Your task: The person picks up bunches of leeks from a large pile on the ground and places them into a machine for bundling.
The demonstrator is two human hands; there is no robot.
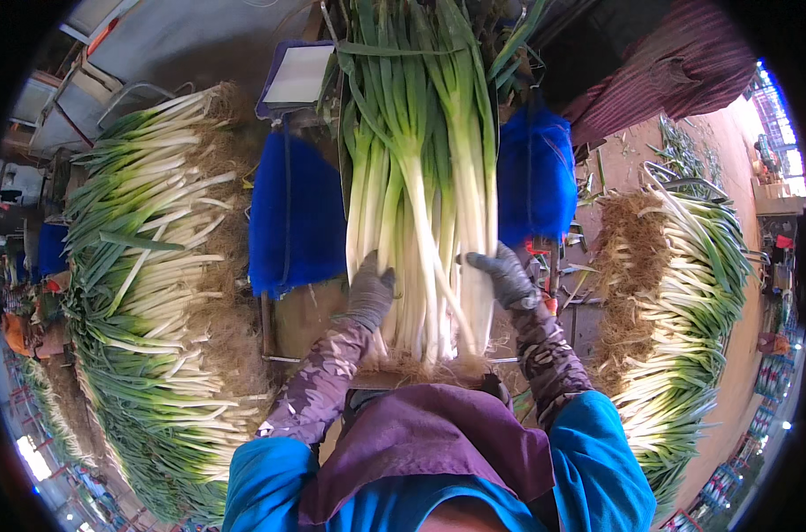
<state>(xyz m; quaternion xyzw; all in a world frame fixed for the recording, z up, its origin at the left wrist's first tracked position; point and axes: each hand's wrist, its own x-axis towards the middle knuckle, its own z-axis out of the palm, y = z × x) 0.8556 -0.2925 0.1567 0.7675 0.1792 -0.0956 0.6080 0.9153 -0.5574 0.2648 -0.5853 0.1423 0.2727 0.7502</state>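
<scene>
A thick bundle of long green onions (409, 173) lies in a narrow trough in front of me, leaves away from me and roots close to my body. Two stalks cross over the top near the middle. My left hand (371, 292), in a grey glove, holds the white stalks on the bundle's left side. Around the slightly blurred white stalks on the right is my right hand (503, 276), also gloved, its index finger and thumb side lying over them. The undersides of both hands are hidden.
Large heaps of long green onions lie left (143, 266) and right (682, 292), roots facing inward. Blue cloths (296, 213) hang on both sides of the trough. A pale flat panel (300, 74) stands beyond the left cloth. Striped maroon cloth (669, 73) shows at upper right.
</scene>
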